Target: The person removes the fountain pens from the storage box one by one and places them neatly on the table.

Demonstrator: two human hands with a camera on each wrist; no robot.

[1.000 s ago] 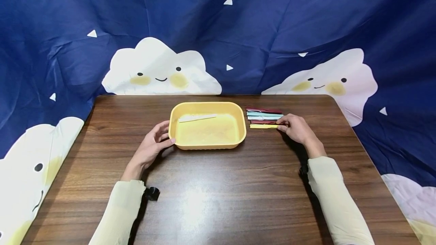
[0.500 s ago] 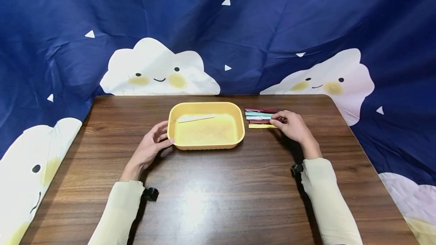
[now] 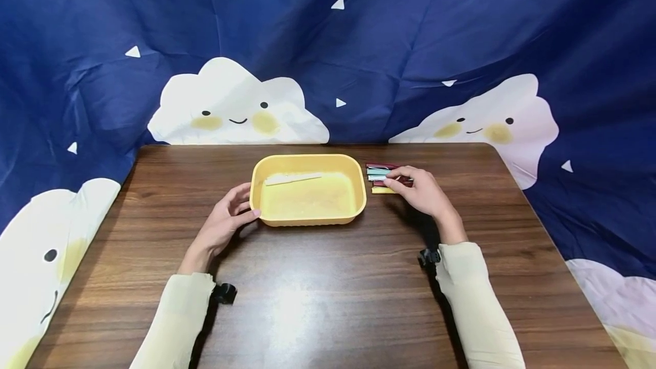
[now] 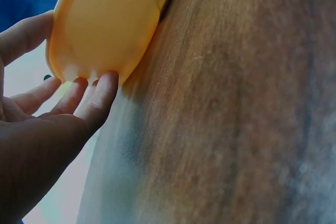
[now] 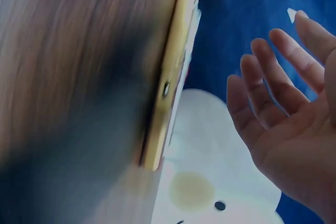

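A yellow plastic tray point(image 3: 307, 221) stands on the table with one white pen point(image 3: 292, 179) lying in it. My left hand point(image 3: 225, 215) holds the tray's left end, thumb at the near corner and fingertips against the outer wall point(image 4: 105, 24). Right of the tray, several clipped pens lie side by side: dark red point(image 3: 379, 165), mint point(image 3: 378, 171), pale point(image 3: 376, 177), another dark red, and a yellow pen point(image 3: 381, 190) nearest me. My right hand point(image 3: 422, 189) hovers over their right ends, partly hiding them. In the right wrist view this hand point(image 5: 289, 103) has loosely bent fingers and nothing in them.
The brown wooden table point(image 3: 328, 300) ends at a back edge just behind the tray and pens. A blue cloth point(image 3: 359, 44) with white clouds hangs behind it. Black wrist cameras point(image 3: 224, 293) sit under both wrists.
My right hand has moved left along the pens, from their right ends to above their middle, and covers more of them. The left hand and tray have stayed in place.
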